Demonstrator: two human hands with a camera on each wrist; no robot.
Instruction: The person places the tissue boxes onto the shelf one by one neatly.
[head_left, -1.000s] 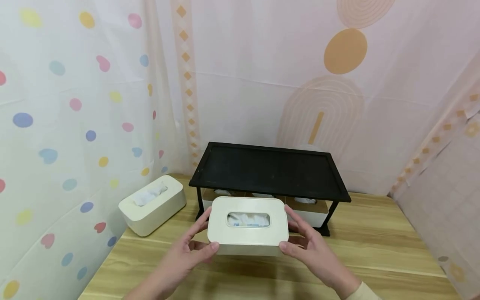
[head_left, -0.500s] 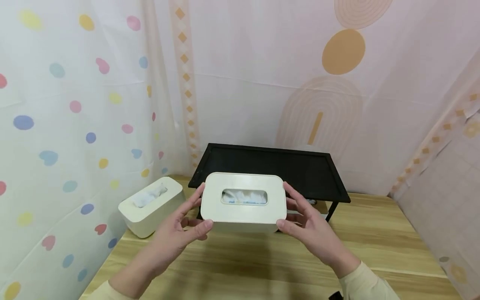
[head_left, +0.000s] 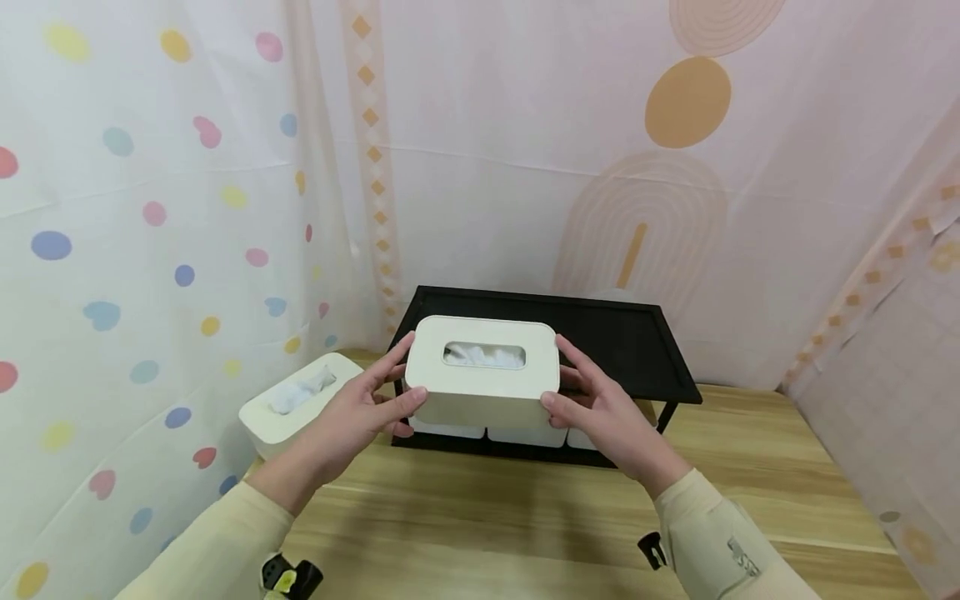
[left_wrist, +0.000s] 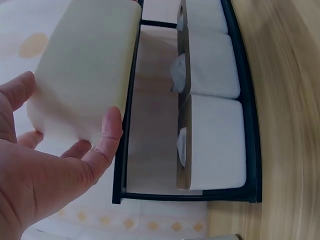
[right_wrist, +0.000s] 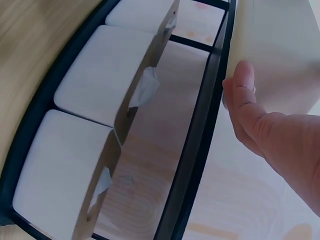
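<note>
A cream tissue box (head_left: 480,408) with a slot in its lid is held level between my two hands. White tissue shows inside the slot. My left hand (head_left: 371,406) grips its left end, thumb at the front corner and fingers along the side. At the other end, my right hand (head_left: 600,408) grips it the same way. The box is over the front left part of a black two-tier rack (head_left: 607,342). From the left wrist view, the box's smooth underside (left_wrist: 87,65) appears beyond the rack's upper edge; whether it touches the rack I cannot tell.
On the rack's lower tier stand white boxes (left_wrist: 217,142) with brown tops and tissue poking out. A second cream tissue box (head_left: 262,421) sits at the left of the wooden table (head_left: 750,475), partly behind my left forearm. Patterned curtains (head_left: 487,208) enclose the back and sides.
Both hands have lifted the cream tissue box and carried it forward, from in front of the rack to over its front left part. The rack and the other tissue box stay put.
</note>
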